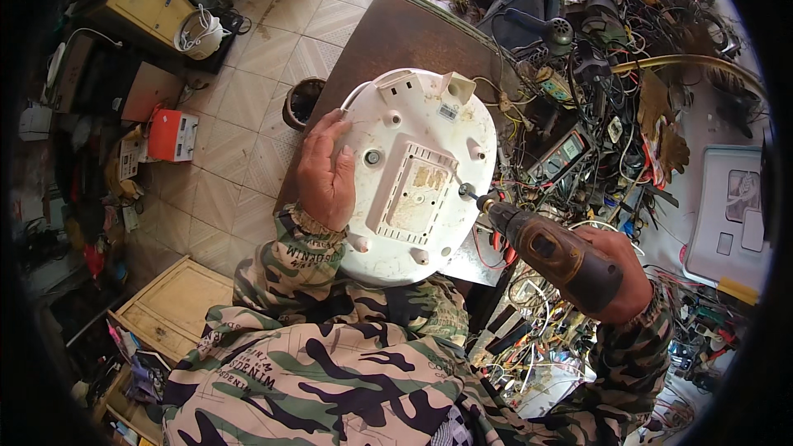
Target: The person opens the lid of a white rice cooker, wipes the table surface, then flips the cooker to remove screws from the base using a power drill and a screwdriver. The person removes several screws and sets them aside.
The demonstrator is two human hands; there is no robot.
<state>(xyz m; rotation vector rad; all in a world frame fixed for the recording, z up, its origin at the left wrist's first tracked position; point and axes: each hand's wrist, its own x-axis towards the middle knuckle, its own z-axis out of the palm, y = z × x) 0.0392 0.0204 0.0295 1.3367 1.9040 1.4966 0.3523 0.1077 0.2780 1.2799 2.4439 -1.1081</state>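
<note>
A white oval appliance [369, 190], stained and with its underside up, lies in front of me at the table's edge. It has a vented rectangular panel [417, 194] in its middle, with stubby feet and round screw recesses about it. My left hand [328, 173] lies flat on its left rim, fingers stretched out. With my right hand [619, 268] I grip a dark, worn cordless drill [555, 252] from the right. Its bit [469, 191] points into a round recess right of the panel; whether it touches a screw there I cannot make out.
Tangled wires, tools and parts crowd the right side, among them a multimeter [568, 149] and a pale blue-grey case [727, 215]. The brown tabletop [405, 33] extends beyond the appliance. Left on the tiled floor stand an orange-red box [172, 135] and a dark bucket [304, 103].
</note>
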